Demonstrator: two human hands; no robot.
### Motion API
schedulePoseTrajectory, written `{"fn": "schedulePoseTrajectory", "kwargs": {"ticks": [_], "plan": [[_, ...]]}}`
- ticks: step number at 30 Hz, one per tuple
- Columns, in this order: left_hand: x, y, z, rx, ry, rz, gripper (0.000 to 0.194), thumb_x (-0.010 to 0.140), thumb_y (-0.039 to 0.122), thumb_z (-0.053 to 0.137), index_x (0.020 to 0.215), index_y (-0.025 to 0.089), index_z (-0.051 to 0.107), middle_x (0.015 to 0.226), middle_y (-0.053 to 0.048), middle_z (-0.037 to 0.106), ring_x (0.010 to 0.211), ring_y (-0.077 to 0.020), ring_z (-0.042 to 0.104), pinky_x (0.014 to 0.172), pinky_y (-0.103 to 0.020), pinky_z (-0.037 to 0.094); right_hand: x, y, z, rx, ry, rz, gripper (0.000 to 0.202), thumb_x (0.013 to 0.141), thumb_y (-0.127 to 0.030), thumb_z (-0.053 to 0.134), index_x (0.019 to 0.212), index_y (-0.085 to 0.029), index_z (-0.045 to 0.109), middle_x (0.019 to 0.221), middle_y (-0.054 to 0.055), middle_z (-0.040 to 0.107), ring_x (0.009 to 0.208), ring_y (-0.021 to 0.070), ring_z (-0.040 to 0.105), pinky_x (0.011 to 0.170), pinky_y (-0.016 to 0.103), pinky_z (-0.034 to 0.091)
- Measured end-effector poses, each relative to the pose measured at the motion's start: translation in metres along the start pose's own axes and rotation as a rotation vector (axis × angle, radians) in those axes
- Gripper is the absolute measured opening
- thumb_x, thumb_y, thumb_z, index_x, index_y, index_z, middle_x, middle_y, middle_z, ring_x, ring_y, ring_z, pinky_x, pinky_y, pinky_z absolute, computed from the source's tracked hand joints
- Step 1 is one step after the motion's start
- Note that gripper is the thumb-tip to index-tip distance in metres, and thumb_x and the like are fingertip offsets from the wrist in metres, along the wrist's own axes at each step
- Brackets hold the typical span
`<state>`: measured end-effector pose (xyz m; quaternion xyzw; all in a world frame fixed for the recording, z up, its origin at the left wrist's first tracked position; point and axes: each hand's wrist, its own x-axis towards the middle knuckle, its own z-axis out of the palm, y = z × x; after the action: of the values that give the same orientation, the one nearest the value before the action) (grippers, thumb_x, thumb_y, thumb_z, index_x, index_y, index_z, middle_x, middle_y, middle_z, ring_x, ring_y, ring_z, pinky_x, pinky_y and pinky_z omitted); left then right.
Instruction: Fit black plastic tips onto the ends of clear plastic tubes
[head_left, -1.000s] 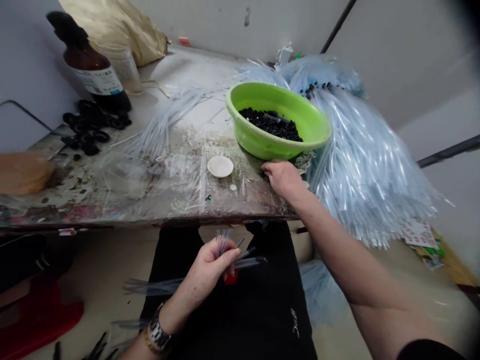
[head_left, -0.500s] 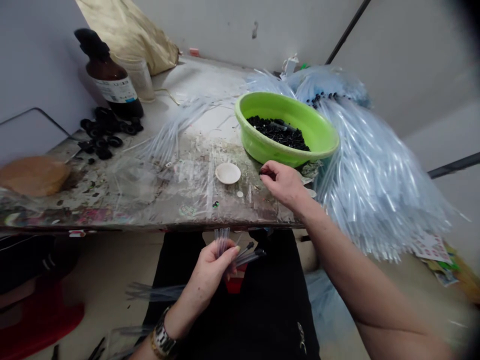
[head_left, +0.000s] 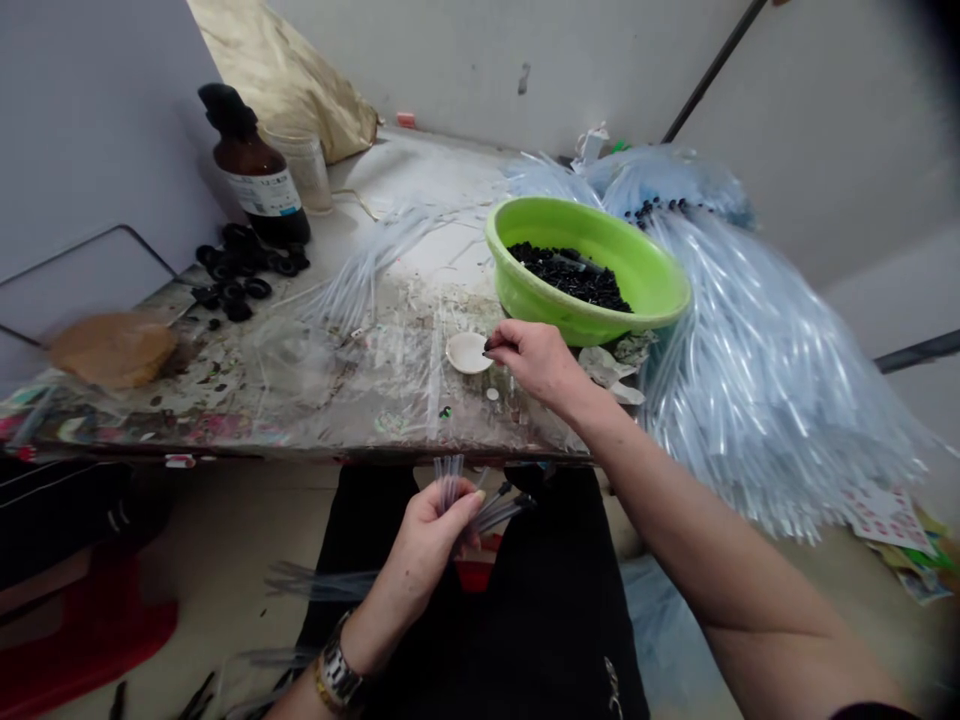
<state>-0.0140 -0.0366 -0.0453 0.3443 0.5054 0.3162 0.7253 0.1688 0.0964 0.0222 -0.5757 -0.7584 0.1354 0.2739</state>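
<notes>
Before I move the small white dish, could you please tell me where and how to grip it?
I'd pinch the rim of the white dish between thumb and forefinger, probably from its left: it looks round and shallow with an upturned edge, and the right hand is at its right edge.

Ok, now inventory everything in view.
Table: one, stained grey, centre
Basin: one, green, table right
Small pieces: many, black, inside basin
Dish: one, white, before basin, left
Tubes: countless, clear, right of basin and centre
Bottle: one, brown, back left
Cup: one, clear, beside bottle
Round pieces: several, black, before bottle
Sack: one, beige, back left
Disc: one, tan, table left
Stool: at least one, red, lower left
Left hand: one, bare, front, holding clear tubes
Right hand: one, bare, pinching dark piece by dish
</notes>
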Motion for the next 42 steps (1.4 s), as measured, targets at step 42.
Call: {"fn": "schedulePoseTrajectory", "kwargs": {"ticks": [42], "plan": [[-0.002,-0.003,0.000,0.003,0.008,0.046,0.025,0.073,0.038,0.067,0.078,0.015,0.059,0.052,0.004,0.056,0.045,-0.0086,0.050,0.043,-0.017,0.036,0.005,-0.019,-0.010,-0.062,0.193,-0.071,0.014,0.084,-0.021,0.055,0.074,-0.018,0.065,0.079,0.003,0.062,0.079,0.0169,0.056,0.073,0.029,0.043]]}}
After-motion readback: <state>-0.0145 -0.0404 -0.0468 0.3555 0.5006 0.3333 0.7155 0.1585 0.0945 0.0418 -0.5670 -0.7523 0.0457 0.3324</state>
